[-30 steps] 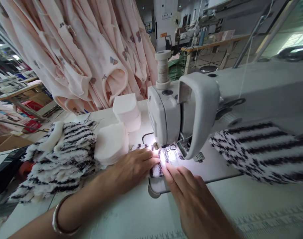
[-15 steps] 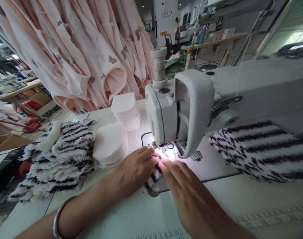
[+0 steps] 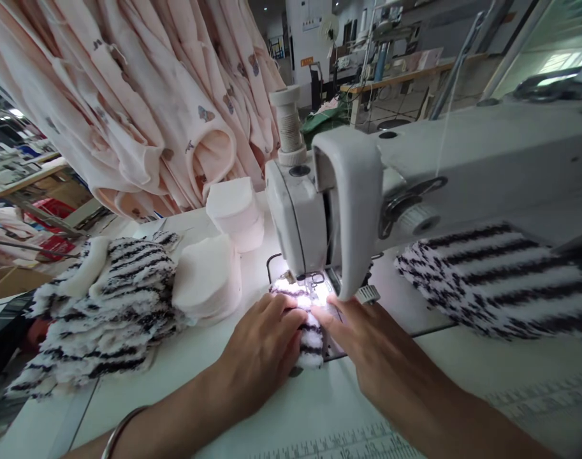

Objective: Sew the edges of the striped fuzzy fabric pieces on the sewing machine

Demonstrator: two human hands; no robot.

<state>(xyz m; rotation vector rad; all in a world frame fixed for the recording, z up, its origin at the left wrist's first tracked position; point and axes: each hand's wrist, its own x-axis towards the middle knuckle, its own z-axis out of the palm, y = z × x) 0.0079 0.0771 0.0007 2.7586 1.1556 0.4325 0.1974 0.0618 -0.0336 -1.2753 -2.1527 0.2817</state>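
Closely, left hand [image 3: 262, 338] and right hand [image 3: 374, 331] on striped plush [image 3: 312, 341], whether fingers [image 3: 331, 324] pinch unclear, numbered ruler [image 3: 362, 446] nearer

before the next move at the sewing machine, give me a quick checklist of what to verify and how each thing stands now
1. Striped fabric piece at the sewing machine: ok, it lies below the head.
2. Left hand on the piece: ok, its fingers rest on it.
3. Right hand at the piece: ok, its fingertips are by the right edge.
4. Fingers clear of the needle: cannot tell, the needle cannot be made out.
5. Work area lit: ok, a bright light falls below the head.
6. Nearer white stack off the piece: ok, it stands further left.
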